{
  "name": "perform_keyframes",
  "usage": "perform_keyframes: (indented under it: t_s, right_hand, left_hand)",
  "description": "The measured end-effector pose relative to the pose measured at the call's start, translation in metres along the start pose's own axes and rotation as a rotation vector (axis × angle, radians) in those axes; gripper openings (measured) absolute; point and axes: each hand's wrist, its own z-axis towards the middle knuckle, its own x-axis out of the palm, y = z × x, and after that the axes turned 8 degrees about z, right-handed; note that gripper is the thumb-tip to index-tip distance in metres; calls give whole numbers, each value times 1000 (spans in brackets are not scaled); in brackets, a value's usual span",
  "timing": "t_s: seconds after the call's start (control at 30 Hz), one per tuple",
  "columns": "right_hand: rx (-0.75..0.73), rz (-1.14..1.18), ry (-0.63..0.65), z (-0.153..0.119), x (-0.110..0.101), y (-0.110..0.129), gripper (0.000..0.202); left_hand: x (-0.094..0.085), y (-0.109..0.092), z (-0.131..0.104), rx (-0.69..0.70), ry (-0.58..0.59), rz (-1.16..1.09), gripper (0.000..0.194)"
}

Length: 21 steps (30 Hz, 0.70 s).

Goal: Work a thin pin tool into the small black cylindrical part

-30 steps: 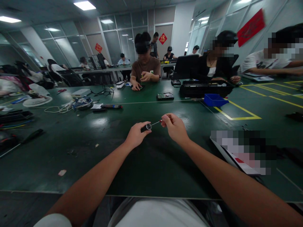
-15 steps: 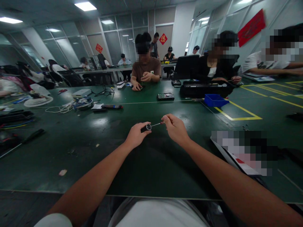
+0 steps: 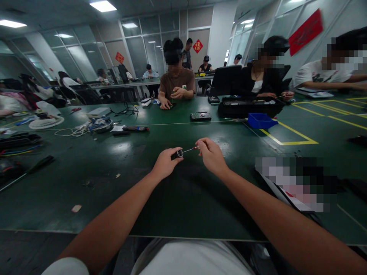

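Note:
Near the middle of the head view, my left hand (image 3: 165, 163) is wrapped round a small black cylindrical part (image 3: 179, 153), whose round, light-rimmed end faces me. My right hand (image 3: 211, 153) pinches the red handle of a thin screwdriver (image 3: 190, 149). The metal shaft points left, and its tip is at the edge of the cylindrical part. Whether the tip touches the part or lies behind it is too small to tell. Both hands are above the green table (image 3: 172, 206).
A blue tray (image 3: 261, 121) and a hard drive (image 3: 200, 116) lie beyond my hands. Cables (image 3: 99, 125) and a dark tool (image 3: 136, 129) are at left. Right of my forearm lies a blurred flat object (image 3: 289, 191). People sit across the table.

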Motion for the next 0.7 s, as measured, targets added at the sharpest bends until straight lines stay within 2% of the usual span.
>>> perform_keyframes:
  t_s: [0.1,0.2,0.27,0.37,0.47,0.57,0.7]
  right_hand:
    - [18,97,-7,-1,1,-2,17]
    - [42,105,66,-1,1,-3,11]
    - [57,41,105,-1,0,-3,16]
    - [53,14,66,1,0,-3,21]
    - [62,146,-7,4,2,-3,19]
    - [98,271,-18,6,3,-5,22]
    - [266,453,-35,11,0,-11,28]
  left_hand:
    - [1,3,0,-13,-25,-18,40]
    - [2,7,1,-17,-25,-19,41]
    - [2,8,1,-14,-25,-22,41]
    - [1,6,2,-3,-23,-27,40]
    - [0,4,1,5,-6,-11,41]
    - [-1,2,1,7,5,-7,42]
    - [-2,2,1,89,-15,-28,41]
